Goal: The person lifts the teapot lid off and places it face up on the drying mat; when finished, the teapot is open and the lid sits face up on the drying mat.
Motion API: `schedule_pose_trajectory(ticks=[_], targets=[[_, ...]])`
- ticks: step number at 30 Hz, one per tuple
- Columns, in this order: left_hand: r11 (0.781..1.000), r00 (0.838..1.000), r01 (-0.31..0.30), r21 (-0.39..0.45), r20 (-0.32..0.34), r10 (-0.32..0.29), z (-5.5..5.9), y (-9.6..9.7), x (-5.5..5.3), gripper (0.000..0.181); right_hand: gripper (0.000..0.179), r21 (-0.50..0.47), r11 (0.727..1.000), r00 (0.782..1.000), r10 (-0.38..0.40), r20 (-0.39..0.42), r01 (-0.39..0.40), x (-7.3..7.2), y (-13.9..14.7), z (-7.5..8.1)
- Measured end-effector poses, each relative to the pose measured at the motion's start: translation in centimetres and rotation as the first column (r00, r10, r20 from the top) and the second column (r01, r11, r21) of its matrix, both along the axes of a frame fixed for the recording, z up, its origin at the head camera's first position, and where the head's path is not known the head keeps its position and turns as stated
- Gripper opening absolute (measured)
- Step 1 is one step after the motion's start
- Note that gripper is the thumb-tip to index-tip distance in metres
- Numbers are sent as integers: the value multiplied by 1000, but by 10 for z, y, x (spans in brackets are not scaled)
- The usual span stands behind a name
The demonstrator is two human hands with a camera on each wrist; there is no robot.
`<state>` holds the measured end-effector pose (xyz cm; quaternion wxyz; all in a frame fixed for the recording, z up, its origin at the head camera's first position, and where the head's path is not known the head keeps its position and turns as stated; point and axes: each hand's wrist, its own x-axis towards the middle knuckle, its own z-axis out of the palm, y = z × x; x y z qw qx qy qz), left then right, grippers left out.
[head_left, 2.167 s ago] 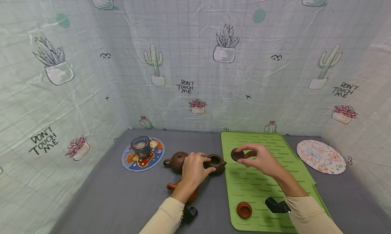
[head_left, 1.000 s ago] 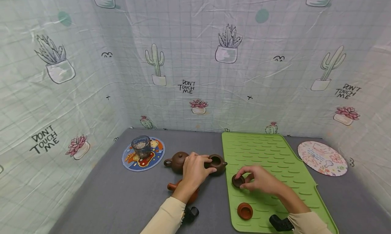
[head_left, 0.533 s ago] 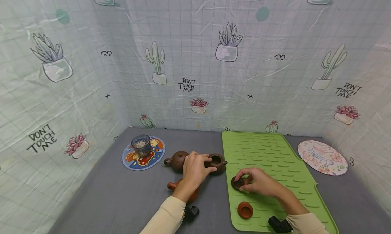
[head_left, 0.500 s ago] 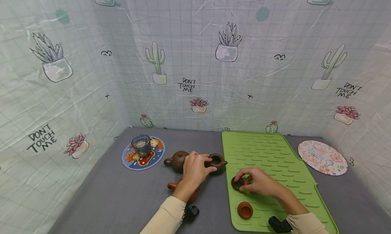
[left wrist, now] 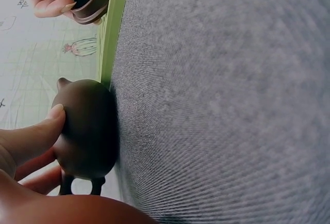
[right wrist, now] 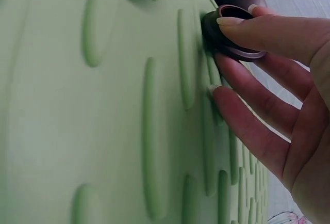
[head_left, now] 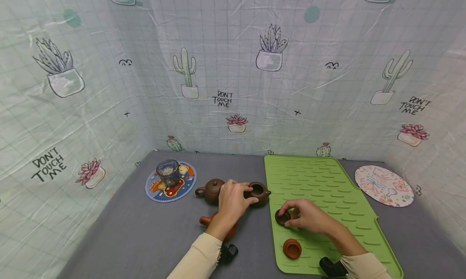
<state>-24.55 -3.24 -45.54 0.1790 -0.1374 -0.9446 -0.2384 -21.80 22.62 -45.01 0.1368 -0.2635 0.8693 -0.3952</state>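
My left hand [head_left: 233,200] grips a small dark brown teapot [head_left: 259,194] whose top is uncovered, on the grey cloth left of the green mat [head_left: 309,174]. In the left wrist view, thumb and fingers clasp the sides of this teapot [left wrist: 87,126]. Over the mat's left part, my right hand [head_left: 307,216] pinches a dark round teapot lid [head_left: 282,217], hollow side up. The right wrist view has this lid [right wrist: 234,33] low at the mat's surface; contact is hard to judge. Nearer to me, a reddish-brown lid [head_left: 292,249] lies hollow side up on the mat.
A second brown teapot [head_left: 212,191], lid on, stands left of my left hand. Beneath my left forearm an orange-brown teapot [head_left: 231,230] is partly hidden. A glass [head_left: 168,173] stands on a blue round coaster [head_left: 153,190]. A pink patterned round mat [head_left: 384,186] lies right.
With the dark lid, my right hand has come down and toward me on the mat, closer to the reddish-brown lid, then stayed nearly still. My left hand keeps its place on the teapot.
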Motion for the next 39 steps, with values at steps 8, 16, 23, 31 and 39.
schedule_pose_trajectory(ticks=[8, 16, 23, 31, 39], targets=[[1000, 1000, 6, 13, 1, -6, -1, 0, -1, 35, 22, 30, 999, 998, -20, -63, 22, 5, -1, -3], [1000, 1000, -2, -5, -11, 2, 1, 0, -1, 35, 22, 62, 998, 995, -19, -94, 25, 2, -2, -2], [1000, 1000, -9, -10, -9, 8, 1, 1, 0, 35, 21, 37, 999, 999, -16, -34, 17, 2, -2, 1], [1000, 1000, -16, -7, -3, 16, 1, 0, 0, 36, 21, 13, 1000, 1000, -6, 1, 6, 1, -3, 3], [1000, 1000, -11, -5, 21, 11, 1, 0, 1, 36, 21, -28, 1000, 998, -6, 59, 7, 1, -5, 1]])
